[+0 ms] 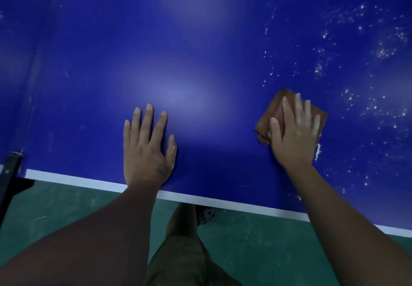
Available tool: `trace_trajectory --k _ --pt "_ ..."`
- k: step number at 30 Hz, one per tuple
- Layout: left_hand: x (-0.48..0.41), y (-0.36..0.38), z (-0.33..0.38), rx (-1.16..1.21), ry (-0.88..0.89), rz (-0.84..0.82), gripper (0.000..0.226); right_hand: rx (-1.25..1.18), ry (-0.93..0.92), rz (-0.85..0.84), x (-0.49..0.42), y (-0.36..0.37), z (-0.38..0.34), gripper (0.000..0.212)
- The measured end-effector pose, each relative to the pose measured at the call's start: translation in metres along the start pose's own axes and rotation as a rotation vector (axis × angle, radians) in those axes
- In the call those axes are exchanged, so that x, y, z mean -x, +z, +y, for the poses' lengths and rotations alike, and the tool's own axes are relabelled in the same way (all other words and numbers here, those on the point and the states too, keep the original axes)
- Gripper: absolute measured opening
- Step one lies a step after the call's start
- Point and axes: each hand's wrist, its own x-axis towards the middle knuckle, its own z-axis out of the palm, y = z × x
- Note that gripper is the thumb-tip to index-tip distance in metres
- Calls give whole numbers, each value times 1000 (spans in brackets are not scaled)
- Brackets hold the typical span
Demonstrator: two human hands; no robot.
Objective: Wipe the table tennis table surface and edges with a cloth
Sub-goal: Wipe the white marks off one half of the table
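Note:
The blue table tennis table (200,40) fills the view, with a white line (73,179) along its near edge. A folded brown cloth (270,116) lies on the surface at the right. My right hand (294,134) presses flat on the cloth with straight fingers. My left hand (148,145) rests flat on the bare blue surface near the edge, fingers spread. White specks and smears (356,67) cover the right part of the table; the part around my left hand looks smooth.
The net (15,62) stands along the left side, with its black post and clamp (11,169) at the near left corner. A green floor (256,245) lies below the edge, where my legs and one shoe (206,215) show.

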Motion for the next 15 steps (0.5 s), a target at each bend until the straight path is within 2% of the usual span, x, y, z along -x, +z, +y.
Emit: trace_trajectory --k 3,10,12,15 --pt "0 -1 -2 -3 0 -16 62 21 -15 -21 6 0 -16 66" --pt "-1 -1 -2 15 -1 -28 62 -14 -292 -19 -30 14 -125 66" --pt "-1 0 -2 5 2 -30 63 -14 -334 -22 -49 16 -130 67" --pt "-1 0 -2 -4 0 -42 63 -25 -360 -13 -67 13 -100 68"
